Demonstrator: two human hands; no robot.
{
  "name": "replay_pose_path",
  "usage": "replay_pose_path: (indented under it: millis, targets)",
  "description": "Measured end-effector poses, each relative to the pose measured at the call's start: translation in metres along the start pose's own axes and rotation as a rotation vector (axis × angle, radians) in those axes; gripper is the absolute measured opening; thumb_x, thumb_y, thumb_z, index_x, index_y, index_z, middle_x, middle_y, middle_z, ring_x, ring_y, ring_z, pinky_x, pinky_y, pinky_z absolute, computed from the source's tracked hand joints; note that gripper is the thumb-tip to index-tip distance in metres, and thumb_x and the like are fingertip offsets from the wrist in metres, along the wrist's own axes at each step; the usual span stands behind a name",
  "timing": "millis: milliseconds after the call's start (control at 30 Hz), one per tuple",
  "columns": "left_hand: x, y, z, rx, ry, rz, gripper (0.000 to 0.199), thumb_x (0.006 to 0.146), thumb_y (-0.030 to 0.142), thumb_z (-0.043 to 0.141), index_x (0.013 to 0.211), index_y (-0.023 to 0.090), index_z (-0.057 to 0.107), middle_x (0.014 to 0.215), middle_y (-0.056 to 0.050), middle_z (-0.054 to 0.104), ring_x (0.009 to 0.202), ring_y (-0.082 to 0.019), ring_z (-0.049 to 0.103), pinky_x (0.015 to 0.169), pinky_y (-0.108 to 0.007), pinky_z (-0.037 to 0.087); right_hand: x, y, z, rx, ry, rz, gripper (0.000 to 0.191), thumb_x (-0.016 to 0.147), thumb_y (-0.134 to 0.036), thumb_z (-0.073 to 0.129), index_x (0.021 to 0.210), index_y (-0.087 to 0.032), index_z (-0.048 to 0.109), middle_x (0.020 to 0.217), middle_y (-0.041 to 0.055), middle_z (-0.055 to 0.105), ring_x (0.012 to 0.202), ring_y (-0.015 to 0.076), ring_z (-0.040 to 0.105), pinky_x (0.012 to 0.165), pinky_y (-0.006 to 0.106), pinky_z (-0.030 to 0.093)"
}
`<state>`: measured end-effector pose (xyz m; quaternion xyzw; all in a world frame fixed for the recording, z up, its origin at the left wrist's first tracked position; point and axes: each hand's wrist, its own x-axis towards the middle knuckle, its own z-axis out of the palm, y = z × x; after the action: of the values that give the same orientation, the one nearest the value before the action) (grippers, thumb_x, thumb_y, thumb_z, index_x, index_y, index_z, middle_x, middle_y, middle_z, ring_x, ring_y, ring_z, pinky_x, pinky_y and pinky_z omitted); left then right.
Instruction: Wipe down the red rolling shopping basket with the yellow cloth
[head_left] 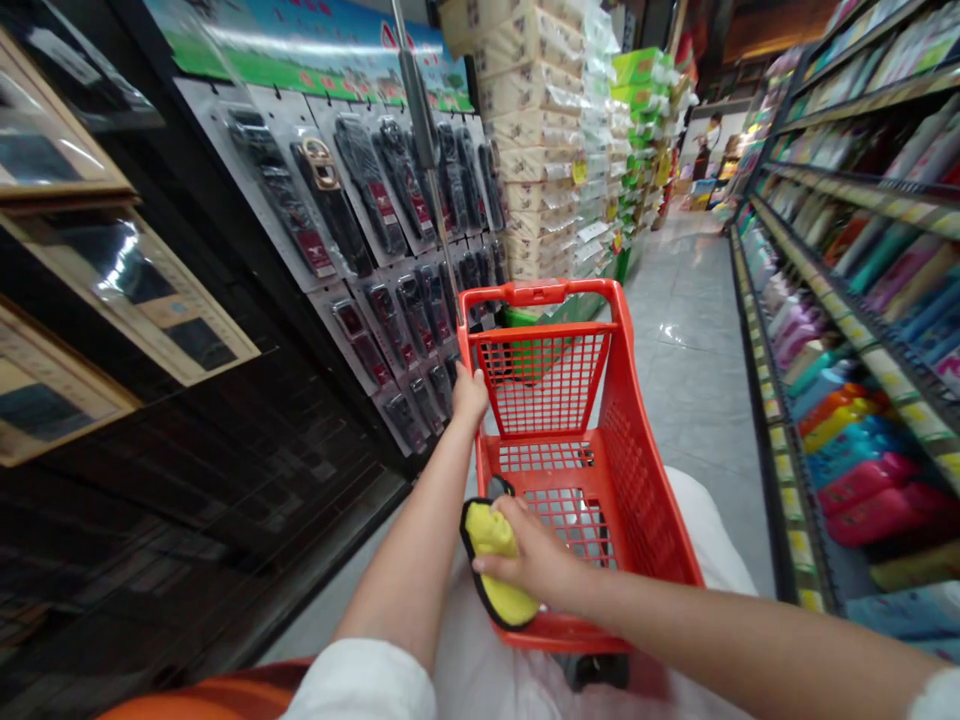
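Observation:
A red plastic shopping cart (pixel 651 455) stands in front of me, with its basket of grid panels facing up. My left hand (pixel 470 394) is closed around the upper left edge of the cart's frame. Nearer to me, my right hand (pixel 536 556) grips a yellow cleaning cloth (pixel 511 602) with a black border. The bunched cloth lies against the cart's lower left side. Part of that side is hidden behind the cloth and my hand. A black wheel (pixel 596 670) shows beneath the cart's near end.
Packaged belts (pixel 367 185) hang on a wall rack at left, beside framed boxes (pixel 176 300). Stacked cartons (pixel 536 150) rise beyond the cart. Shelves of bottles and packs (pixel 862 440) line the right side. A person (pixel 705 145) stands far down the tiled aisle (pixel 686 270).

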<state>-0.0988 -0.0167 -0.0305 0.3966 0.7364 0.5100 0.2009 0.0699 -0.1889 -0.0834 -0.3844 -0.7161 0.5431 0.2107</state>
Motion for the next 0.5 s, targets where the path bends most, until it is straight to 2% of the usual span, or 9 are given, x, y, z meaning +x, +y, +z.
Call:
replay_pose_path:
  millis: [100,167,267,367,433,500]
  targets:
    - [-0.002,0.003,-0.001,0.175,-0.006,0.000,0.057,0.090,0.023,0.051,0.143,0.006,0.038,0.128,-0.026,0.061,0.123,-0.034,0.058,0.102,-0.045,0.042,-0.028,0.019,0.005,0.136,-0.145,0.110,0.046,0.058,-0.036,0.084,0.088,-0.023,0.053,0.087,-0.0022,0.060,0.080,0.0159,0.058,0.068,0.025,0.044]
    - [-0.002,0.004,-0.003,0.264,-0.026,0.003,0.054,0.091,0.021,0.049,0.142,0.006,0.039,0.122,-0.026,0.065,0.118,-0.035,0.061,0.098,-0.045,0.045,-0.028,0.025,0.009,0.238,-0.159,0.169,0.046,0.056,-0.037,0.085,0.085,-0.022,0.053,0.079,-0.0032,0.061,0.073,0.0147,0.058,0.062,0.024,0.044]
    - [-0.003,0.004,-0.005,0.358,-0.055,0.023,0.048,0.093,0.021,0.044,0.139,0.007,0.041,0.118,-0.025,0.067,0.113,-0.034,0.064,0.093,-0.043,0.047,0.006,0.014,0.007,0.381,-0.083,0.176,0.044,0.056,-0.040,0.083,0.082,-0.021,0.052,0.072,-0.0038,0.061,0.066,0.0139,0.059,0.059,0.024,0.044]
    - [-0.003,0.002,-0.007,0.412,-0.070,0.050,0.045,0.095,0.025,0.042,0.137,0.009,0.041,0.120,-0.023,0.067,0.113,-0.032,0.064,0.092,-0.040,0.048,0.060,-0.007,-0.005,0.511,0.089,0.109,0.041,0.059,-0.040,0.080,0.080,-0.020,0.051,0.068,-0.0039,0.059,0.063,0.0140,0.059,0.059,0.025,0.046]
    - [-0.003,0.000,-0.007,0.433,-0.069,0.058,0.044,0.096,0.028,0.041,0.136,0.010,0.042,0.119,-0.021,0.067,0.112,-0.031,0.065,0.091,-0.039,0.049,0.087,-0.015,-0.010,0.516,0.185,0.063,0.038,0.060,-0.039,0.079,0.079,-0.020,0.051,0.068,-0.0034,0.060,0.064,0.0142,0.059,0.061,0.026,0.047]
    - [-0.004,-0.001,-0.006,0.447,-0.059,0.056,0.043,0.096,0.029,0.040,0.135,0.011,0.043,0.119,-0.021,0.067,0.111,-0.030,0.065,0.089,-0.038,0.049,0.098,-0.014,-0.009,0.457,0.235,0.029,0.035,0.062,-0.037,0.077,0.079,-0.020,0.052,0.071,-0.0025,0.062,0.067,0.0148,0.059,0.062,0.026,0.047]
